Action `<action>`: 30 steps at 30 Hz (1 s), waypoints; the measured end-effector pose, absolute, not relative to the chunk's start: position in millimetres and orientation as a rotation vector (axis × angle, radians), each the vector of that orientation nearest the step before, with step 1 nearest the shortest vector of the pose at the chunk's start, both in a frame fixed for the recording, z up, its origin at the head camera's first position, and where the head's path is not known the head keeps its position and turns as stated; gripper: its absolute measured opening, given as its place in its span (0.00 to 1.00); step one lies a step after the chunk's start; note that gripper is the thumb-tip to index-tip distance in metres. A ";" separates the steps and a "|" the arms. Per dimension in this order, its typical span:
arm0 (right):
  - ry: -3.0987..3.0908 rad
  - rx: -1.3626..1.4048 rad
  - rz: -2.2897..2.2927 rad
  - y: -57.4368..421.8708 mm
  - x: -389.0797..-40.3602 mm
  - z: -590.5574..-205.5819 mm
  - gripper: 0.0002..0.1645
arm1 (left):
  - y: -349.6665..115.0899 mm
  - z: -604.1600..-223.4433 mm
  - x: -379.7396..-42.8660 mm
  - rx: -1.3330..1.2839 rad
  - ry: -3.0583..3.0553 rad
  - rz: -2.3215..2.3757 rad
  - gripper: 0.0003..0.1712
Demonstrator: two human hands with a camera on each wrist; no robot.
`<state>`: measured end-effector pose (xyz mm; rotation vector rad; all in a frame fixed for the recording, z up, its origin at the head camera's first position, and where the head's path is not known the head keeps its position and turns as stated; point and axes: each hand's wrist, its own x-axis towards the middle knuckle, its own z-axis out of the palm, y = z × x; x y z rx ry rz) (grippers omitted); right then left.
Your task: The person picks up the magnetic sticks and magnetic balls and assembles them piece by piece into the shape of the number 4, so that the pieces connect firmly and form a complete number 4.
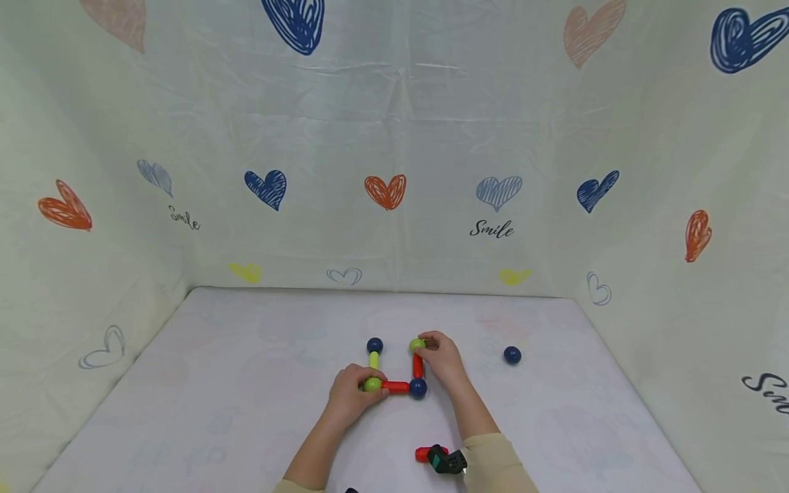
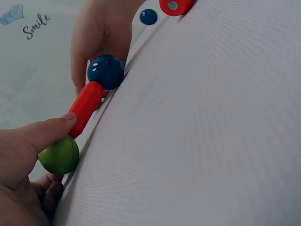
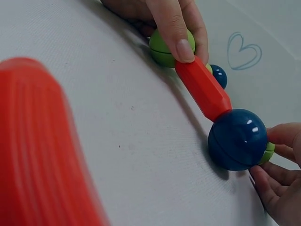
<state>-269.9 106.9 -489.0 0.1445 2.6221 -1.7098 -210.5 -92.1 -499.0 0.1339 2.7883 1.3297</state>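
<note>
Magnetic balls and rods form a U-shape on the table. A blue ball (image 1: 374,345) tops its left side, joined by a yellow-green rod (image 1: 374,360) to a green ball (image 1: 372,385). From there a red rod (image 1: 396,387) runs to another blue ball (image 1: 418,389), and a second red rod (image 1: 418,366) leads up to a far green ball (image 1: 417,345). My left hand (image 1: 351,394) grips the near green ball, its thumb lying along the first red rod. Fingers of my right hand (image 1: 442,357) pinch the far green ball, mostly hidden behind the blue one in the right wrist view.
A loose blue ball (image 1: 512,355) lies off to the right. Near my right sleeve is a loose red rod (image 1: 422,454), partly covered by the black wrist camera (image 1: 446,460); it looms large in the right wrist view. Heart-printed cloth (image 1: 394,239) walls the table's back and sides.
</note>
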 end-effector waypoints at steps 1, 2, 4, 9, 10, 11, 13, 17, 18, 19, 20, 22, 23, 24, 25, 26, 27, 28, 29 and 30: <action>2.625 0.144 -1.711 107.1 -269.8 -489.5 0.17 | -92.0 -499.3 -210.3 0.137 2.792 1.329 0.10; 2.625 0.146 -1.713 107.1 -269.6 -489.8 0.17 | -92.0 -499.3 -210.2 0.142 2.795 1.333 0.11; 2.627 0.153 -1.715 107.3 -269.3 -490.2 0.17 | -92.3 -499.4 -210.0 0.146 2.793 1.339 0.11; 2.628 0.172 -1.705 108.5 -267.7 -489.9 0.17 | -95.2 -499.6 -210.6 0.148 2.741 1.378 0.13; 2.623 0.181 -1.706 108.9 -267.4 -489.7 0.17 | -96.1 -499.4 -210.8 0.151 2.729 1.388 0.13; 2.623 0.182 -1.708 109.4 -267.0 -489.4 0.17 | -96.9 -499.7 -211.1 0.149 2.716 1.400 0.13; 2.617 0.187 -1.718 110.6 -265.9 -488.7 0.18 | -98.9 -499.5 -211.5 0.159 2.697 1.427 0.14; 2.609 0.209 -1.731 113.7 -260.9 -487.6 0.18 | -102.1 -499.9 -211.6 0.152 2.667 1.463 0.15; 2.606 0.221 -1.724 114.5 -259.0 -487.2 0.18 | -102.8 -499.9 -211.6 0.150 2.662 1.468 0.15; 2.609 0.227 -1.712 115.3 -256.8 -487.0 0.18 | -103.2 -500.0 -211.6 0.139 2.651 1.473 0.15; 2.606 0.240 -1.703 115.9 -254.6 -486.7 0.18 | -103.8 -500.2 -211.6 0.136 2.645 1.475 0.15; 2.607 0.245 -1.684 117.2 -249.7 -486.2 0.18 | -104.4 -500.2 -212.0 0.127 2.633 1.481 0.15; 2.607 0.243 -1.678 117.9 -247.3 -486.1 0.18 | -104.5 -500.2 -212.2 0.119 2.627 1.481 0.15; 2.608 0.242 -1.674 118.6 -245.0 -485.6 0.18 | -104.7 -500.0 -212.3 0.113 2.621 1.481 0.15; 2.612 0.234 -1.674 119.3 -242.7 -485.4 0.18 | -104.8 -499.6 -212.5 0.112 2.618 1.479 0.15; 2.613 0.225 -1.678 120.0 -240.5 -485.0 0.18 | -105.0 -499.6 -212.7 0.109 2.618 1.476 0.16; 2.612 0.219 -1.687 120.8 -238.3 -484.3 0.17 | -105.1 -499.3 -212.8 0.108 2.617 1.474 0.16; 2.611 0.214 -1.695 121.4 -236.3 -483.7 0.17 | -105.4 -499.1 -213.0 0.111 2.616 1.473 0.16; 2.613 0.212 -1.700 122.0 -234.2 -482.8 0.17 | -105.7 -498.5 -213.0 0.112 2.613 1.472 0.16; 2.611 0.212 -1.707 122.7 -232.0 -481.8 0.17 | -105.9 -497.8 -212.9 0.112 2.612 1.470 0.16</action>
